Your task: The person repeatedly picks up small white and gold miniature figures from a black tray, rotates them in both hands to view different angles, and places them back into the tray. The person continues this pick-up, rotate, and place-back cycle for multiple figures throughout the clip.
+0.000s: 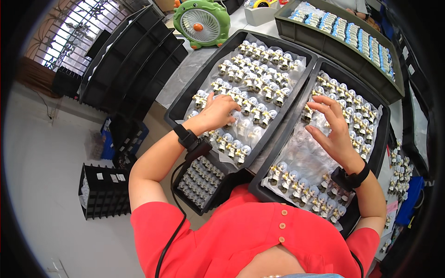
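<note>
Small figurines with pale grey-blue hair, white tops and dark bases stand in rows on clear plastic sheets in two black trays. My left hand (217,112) reaches over the left tray (178,104), its fingers bent around a figurine (234,114) among the rows; its fingertips are partly hidden. Over the right tray (265,178), my right hand (333,129) is open, thumb and fingers curved apart. Its fingertips are close to a figurine (307,113) at the end of a row. Bare plastic sheet (301,150) shows below that hand, with more figurines at the near end.
A green animal-shaped fan (202,24) stands behind the left tray. A deep grey-green crate (333,41) of blue-and-white pieces sits at the far right. Below the left tray is a smaller black bin (178,189) of figurines. Stacked black trays (127,65) stand left; loose figurines (399,173) lie right.
</note>
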`<move>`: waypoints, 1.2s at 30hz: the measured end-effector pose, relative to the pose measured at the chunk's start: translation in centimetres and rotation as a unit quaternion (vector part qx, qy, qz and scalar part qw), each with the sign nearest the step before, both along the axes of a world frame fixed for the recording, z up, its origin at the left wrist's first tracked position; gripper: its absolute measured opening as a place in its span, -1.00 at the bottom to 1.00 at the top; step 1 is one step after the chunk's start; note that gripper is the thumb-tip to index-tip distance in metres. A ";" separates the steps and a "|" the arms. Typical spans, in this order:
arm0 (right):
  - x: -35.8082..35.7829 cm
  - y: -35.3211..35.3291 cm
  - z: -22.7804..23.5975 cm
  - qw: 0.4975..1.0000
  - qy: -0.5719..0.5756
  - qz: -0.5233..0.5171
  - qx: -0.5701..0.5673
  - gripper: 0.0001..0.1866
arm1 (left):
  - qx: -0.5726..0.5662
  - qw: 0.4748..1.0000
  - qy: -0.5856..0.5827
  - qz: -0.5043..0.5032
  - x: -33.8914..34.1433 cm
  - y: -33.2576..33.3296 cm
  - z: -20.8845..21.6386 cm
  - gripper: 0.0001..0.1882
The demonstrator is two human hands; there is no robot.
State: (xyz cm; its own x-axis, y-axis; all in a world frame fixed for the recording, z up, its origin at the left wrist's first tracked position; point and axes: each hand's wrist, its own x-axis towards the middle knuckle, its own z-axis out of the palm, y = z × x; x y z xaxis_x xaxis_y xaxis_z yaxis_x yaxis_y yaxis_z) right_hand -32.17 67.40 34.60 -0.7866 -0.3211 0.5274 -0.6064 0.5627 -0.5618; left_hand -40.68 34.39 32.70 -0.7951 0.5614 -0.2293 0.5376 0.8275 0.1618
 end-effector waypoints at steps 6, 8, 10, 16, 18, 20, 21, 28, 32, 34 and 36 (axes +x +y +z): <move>0.2 1.3 1.6 1.000 -0.020 0.007 0.021 -0.59 | 0.031 0.999 0.004 -0.025 -0.6 0.0 0.0 -0.62; 0.0 1.9 2.7 0.997 -0.041 0.043 0.055 -0.61 | 0.034 0.996 0.077 -0.023 0.2 -0.4 0.2 -0.54; 0.4 3.4 3.3 0.988 -0.089 0.063 0.112 -0.63 | 0.069 0.993 0.086 -0.032 1.0 1.0 1.9 -0.47; 3.0 7.8 2.4 0.870 -0.335 0.016 0.361 -0.57 | 0.355 0.890 -0.228 -0.171 6.0 9.5 7.7 -0.57; 4.0 8.8 0.8 0.852 -0.338 0.006 0.400 -0.60 | 0.396 0.834 -0.300 -0.240 7.2 11.6 7.9 -0.60; 4.4 8.8 0.2 0.839 -0.340 -0.023 0.424 -0.64 | 0.428 0.801 -0.304 -0.288 7.8 13.6 7.1 -0.63; 4.6 8.6 0.1 0.834 -0.338 -0.038 0.435 -0.66 | 0.423 0.804 -0.317 -0.273 7.9 14.2 6.5 -0.64; 3.9 8.2 0.5 0.862 -0.347 -0.025 0.370 -0.75 | 0.404 0.774 -0.476 -0.108 7.4 15.0 1.5 -0.65; 2.4 5.2 4.5 0.926 -0.253 -0.001 0.279 -0.76 | 0.511 0.725 -0.459 -0.038 6.6 15.0 0.4 -0.47; 1.8 3.4 5.7 0.965 -0.186 0.027 0.184 -0.74 | 0.546 0.677 -0.493 0.008 6.3 15.0 0.4 -0.45; 1.6 2.3 6.1 0.981 -0.145 0.036 0.123 -0.69 | 0.559 0.614 -0.555 0.042 5.9 14.9 1.0 -0.42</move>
